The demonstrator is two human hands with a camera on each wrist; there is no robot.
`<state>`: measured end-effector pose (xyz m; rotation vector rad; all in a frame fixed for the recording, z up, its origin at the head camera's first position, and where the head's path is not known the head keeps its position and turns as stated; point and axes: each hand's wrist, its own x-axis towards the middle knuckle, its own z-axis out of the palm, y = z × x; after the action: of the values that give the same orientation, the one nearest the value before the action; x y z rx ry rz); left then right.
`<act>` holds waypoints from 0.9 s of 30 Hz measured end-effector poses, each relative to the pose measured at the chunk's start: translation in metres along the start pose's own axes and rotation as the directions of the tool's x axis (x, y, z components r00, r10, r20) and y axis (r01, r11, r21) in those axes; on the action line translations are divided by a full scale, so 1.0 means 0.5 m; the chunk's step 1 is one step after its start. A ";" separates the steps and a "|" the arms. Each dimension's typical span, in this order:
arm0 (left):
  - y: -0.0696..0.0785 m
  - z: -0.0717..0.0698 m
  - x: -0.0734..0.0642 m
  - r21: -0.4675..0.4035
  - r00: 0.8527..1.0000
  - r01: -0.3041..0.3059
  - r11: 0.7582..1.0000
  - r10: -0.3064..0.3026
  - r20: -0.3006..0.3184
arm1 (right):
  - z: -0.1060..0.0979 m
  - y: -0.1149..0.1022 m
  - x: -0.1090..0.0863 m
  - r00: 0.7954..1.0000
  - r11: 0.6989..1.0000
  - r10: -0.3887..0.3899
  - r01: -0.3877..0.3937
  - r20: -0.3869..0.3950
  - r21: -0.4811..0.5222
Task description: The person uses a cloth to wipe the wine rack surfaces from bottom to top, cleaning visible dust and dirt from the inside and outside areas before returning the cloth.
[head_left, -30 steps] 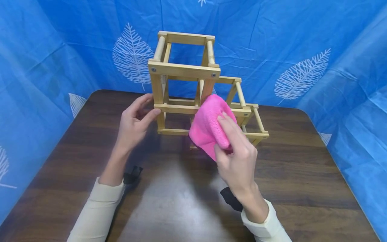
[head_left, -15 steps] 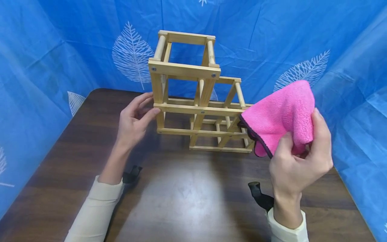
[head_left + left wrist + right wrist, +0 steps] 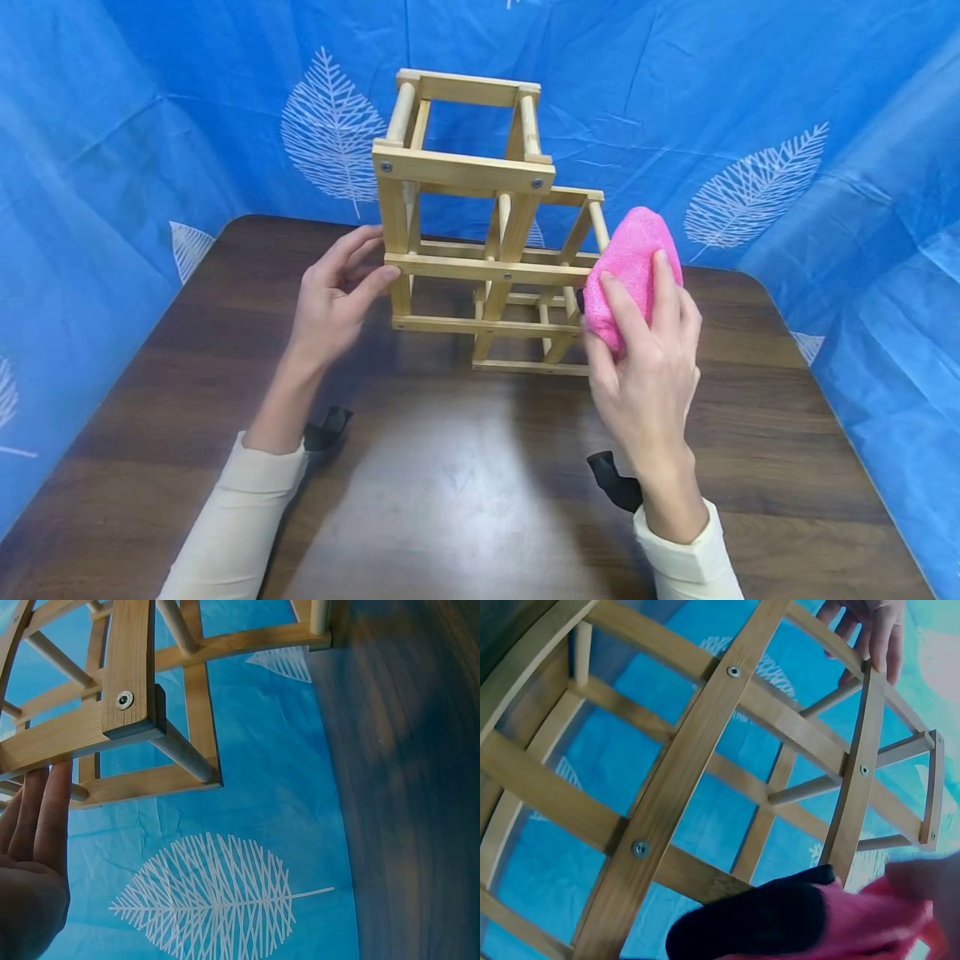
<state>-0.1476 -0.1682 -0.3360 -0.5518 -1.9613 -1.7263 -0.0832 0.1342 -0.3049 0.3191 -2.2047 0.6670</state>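
Observation:
A stepped wooden rack (image 3: 465, 171) of pale slats and round dowels, much like a wine rack, stands on the table. At its left side, my left hand (image 3: 330, 304) grips the frame, thumb on the front rail and the other fingers behind the post. In the left wrist view, fingers (image 3: 52, 814) meet the wood. My right hand (image 3: 652, 367) holds a bunched pink cloth (image 3: 637, 258) against the rack's right part, hiding the lower step. The right wrist view shows the cloth (image 3: 870, 919), dark-edged, close to the slats (image 3: 682, 787).
The dark wood-grain table (image 3: 457, 467) reaches forward to a blue curtain (image 3: 637, 108) printed with white leaves, which also hangs along both sides. Black straps (image 3: 615, 479) stick out from both wrists near the tabletop.
My right hand moved the cloth from the rack's middle out past its right end, then back left onto the right part. The left hand keeps its place on the rack.

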 end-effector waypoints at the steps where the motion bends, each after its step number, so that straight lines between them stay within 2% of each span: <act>1: 0.000 0.001 0.001 -0.004 1.000 -0.008 1.000 0.008 0.007 | 0.000 0.000 0.000 1.000 1.000 0.011 -0.011 0.022 0.002; 3: 0.001 0.003 0.003 -0.004 1.000 -0.017 1.000 0.017 0.014 | 0.000 0.002 0.001 0.998 1.000 0.020 -0.021 0.057 0.016; 6: 0.002 0.006 0.004 -0.005 1.000 -0.022 1.000 0.022 0.012 | 0.002 0.008 0.002 0.998 1.000 -0.004 0.003 0.061 0.028; 10: 0.001 0.008 0.004 -0.011 1.000 -0.029 1.000 0.029 0.005 | 0.007 0.018 0.004 0.999 0.998 -0.032 0.030 0.034 0.049; 18: -0.001 0.008 0.003 -0.014 0.999 -0.043 0.999 0.043 -0.004 | 0.020 0.024 0.005 0.999 0.992 -0.007 0.013 -0.048 0.127; 22: -0.002 0.008 0.002 -0.011 0.999 -0.042 0.999 0.042 -0.010 | 0.028 0.018 0.006 0.994 0.996 -0.045 0.054 -0.104 0.078; 27: -0.001 0.006 0.003 -0.012 0.999 -0.042 0.999 0.042 -0.015 | 0.044 0.003 -0.003 0.976 0.991 -0.137 0.136 -0.169 -0.019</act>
<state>-0.1492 -0.1651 -0.3361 -0.5788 -1.9170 -1.7136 -0.0963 0.1233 -0.3186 0.3915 -2.0026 0.5886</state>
